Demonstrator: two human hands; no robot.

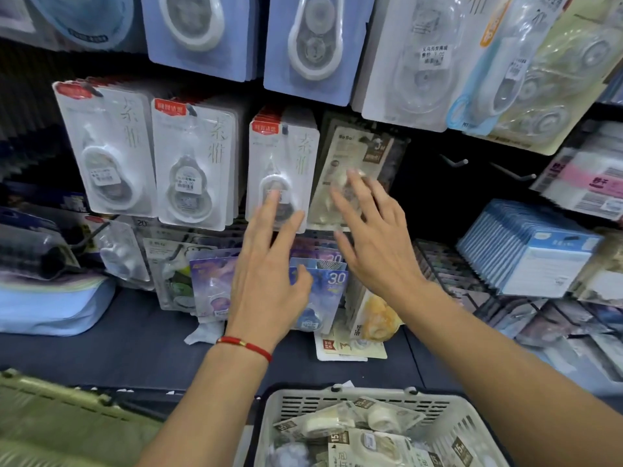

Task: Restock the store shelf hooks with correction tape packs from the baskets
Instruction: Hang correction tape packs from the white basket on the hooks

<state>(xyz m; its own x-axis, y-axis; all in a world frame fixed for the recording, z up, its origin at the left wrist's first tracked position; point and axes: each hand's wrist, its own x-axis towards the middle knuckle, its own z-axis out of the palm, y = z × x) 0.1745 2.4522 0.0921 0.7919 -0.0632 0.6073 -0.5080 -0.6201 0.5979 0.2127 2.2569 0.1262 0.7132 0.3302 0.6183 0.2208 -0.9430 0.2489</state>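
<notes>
Where packs [377,443] crowd it, white basket [435,412] (slatted walls).

Dark slatted display wall [30,106]; dark blue shelf [135,348] below.

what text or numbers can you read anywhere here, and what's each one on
"30" on the blue and purple pack below the hooks, next to the left hand.
"3" on the beige pack behind the right hand.
"15" on the packs in the white basket.
"20" on a card edge under the white packs.
Large Chinese characters on the white packs, the red labels and the price stickers are too blurred to read.
</notes>
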